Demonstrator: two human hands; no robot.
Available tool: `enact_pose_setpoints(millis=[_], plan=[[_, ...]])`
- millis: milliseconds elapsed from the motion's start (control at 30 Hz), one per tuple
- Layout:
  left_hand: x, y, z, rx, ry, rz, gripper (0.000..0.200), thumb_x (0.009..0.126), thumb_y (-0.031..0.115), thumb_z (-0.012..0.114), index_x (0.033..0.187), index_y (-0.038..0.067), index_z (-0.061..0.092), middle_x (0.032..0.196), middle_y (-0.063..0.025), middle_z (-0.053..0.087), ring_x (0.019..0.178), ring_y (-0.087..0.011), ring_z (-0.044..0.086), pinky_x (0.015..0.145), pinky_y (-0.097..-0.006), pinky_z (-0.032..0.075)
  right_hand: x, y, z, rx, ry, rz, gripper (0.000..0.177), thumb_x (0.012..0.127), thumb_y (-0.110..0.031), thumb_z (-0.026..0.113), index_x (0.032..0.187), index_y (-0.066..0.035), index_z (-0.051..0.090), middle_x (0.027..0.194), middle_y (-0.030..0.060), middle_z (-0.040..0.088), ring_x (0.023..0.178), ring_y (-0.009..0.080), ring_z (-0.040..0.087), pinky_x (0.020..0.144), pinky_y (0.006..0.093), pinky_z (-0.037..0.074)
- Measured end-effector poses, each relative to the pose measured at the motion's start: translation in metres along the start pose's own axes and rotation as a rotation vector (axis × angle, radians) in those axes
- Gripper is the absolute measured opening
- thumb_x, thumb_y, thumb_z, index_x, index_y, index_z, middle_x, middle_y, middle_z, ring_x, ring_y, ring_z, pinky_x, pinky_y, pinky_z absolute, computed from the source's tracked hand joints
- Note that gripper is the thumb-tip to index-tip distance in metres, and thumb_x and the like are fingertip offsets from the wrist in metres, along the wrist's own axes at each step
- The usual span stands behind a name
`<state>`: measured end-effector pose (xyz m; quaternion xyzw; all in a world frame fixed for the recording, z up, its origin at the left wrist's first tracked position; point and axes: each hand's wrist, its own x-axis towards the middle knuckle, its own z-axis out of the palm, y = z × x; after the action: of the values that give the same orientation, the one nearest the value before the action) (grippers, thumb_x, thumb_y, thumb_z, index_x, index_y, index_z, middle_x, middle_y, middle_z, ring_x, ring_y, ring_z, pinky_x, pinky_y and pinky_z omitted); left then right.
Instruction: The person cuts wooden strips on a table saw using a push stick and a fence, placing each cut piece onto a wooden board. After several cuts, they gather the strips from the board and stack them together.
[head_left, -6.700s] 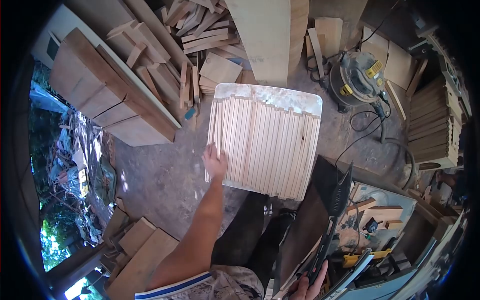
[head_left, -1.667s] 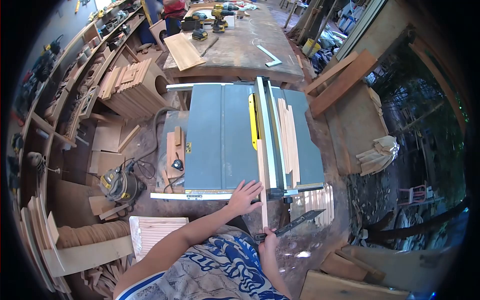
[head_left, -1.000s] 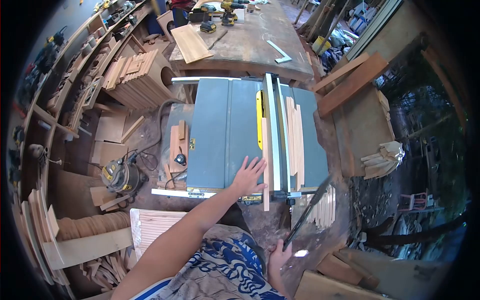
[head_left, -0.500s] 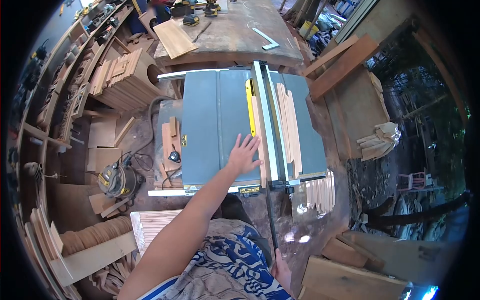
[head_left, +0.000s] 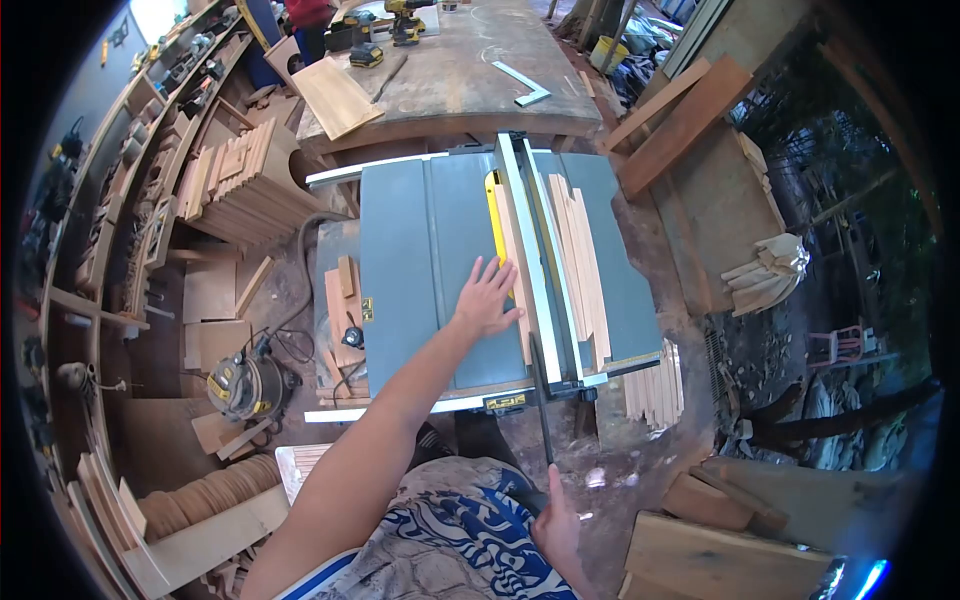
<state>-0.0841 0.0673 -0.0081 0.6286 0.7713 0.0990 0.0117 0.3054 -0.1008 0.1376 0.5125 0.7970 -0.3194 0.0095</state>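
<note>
My left hand (head_left: pixel 488 298) lies with its fingers spread on the grey table saw top (head_left: pixel 395 270). Its fingertips reach the yellow blade guard piece (head_left: pixel 497 220), and its thumb side touches a narrow wooden strip (head_left: pixel 512 250) that runs along the metal rip fence (head_left: pixel 535 270). Low in the view, my right hand (head_left: pixel 556 520) is closed round a long dark push stick (head_left: pixel 544 410). The far end of the stick meets the near end of the strip. Several cut wooden strips (head_left: pixel 577 265) rest on the saw top right of the fence.
A wooden workbench (head_left: pixel 450 90) behind the saw carries a board (head_left: pixel 335 97), cordless drills (head_left: pixel 405 22) and a metal square (head_left: pixel 520 84). A shop vacuum (head_left: pixel 250 385) stands on the floor at left, near stacked boards (head_left: pixel 235 180). Planks (head_left: pixel 685 130) lean at right.
My right hand has moved forward with the push stick, and the strip has slid a little farther along the fence. My left hand stays nearly in place. The view has shifted slightly.
</note>
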Motion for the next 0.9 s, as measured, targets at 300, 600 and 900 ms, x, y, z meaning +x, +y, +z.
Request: enact_pose_setpoints(millis=[300,600,900], plan=[[0.074,-0.055,-0.002,0.065,-0.045,0.003,0.062,0.106,0.042,0.039,0.157,0.007,0.045,0.164,-0.0089,0.042,0.156,-0.0316,0.029,0.131,-0.0573,0.014,0.068,-0.041,-0.013,0.0,-0.055,0.038,0.081,0.092,0.0,0.055,0.165,-0.027,0.032,0.113,0.0253,0.067,0.096,0.0492,0.066,0.085,0.0581,0.052],[0.152,-0.114,0.005,0.141,-0.055,-0.054,0.062,0.108,0.041,0.036,0.161,0.009,0.04,0.168,-0.0079,0.037,0.157,-0.0309,0.028,0.13,-0.059,0.014,0.161,-0.078,-0.014,0.015,-0.069,0.033,0.084,0.092,-0.001,0.056,0.165,-0.03,0.029,0.116,0.0234,0.066,0.099,0.0506,0.067,0.086,0.0598,0.053],[0.22,-0.162,0.01,0.072,-0.082,-0.178,0.07,0.108,0.049,0.036,0.166,0.011,0.029,0.174,-0.0065,0.027,0.16,-0.0298,0.023,0.129,-0.06,0.014,0.247,-0.132,-0.036,0.075,-0.136,0.023,0.082,0.093,0.004,0.052,0.166,-0.023,0.027,0.115,0.0255,0.065,0.105,0.047,0.066,0.092,0.0551,0.052]])
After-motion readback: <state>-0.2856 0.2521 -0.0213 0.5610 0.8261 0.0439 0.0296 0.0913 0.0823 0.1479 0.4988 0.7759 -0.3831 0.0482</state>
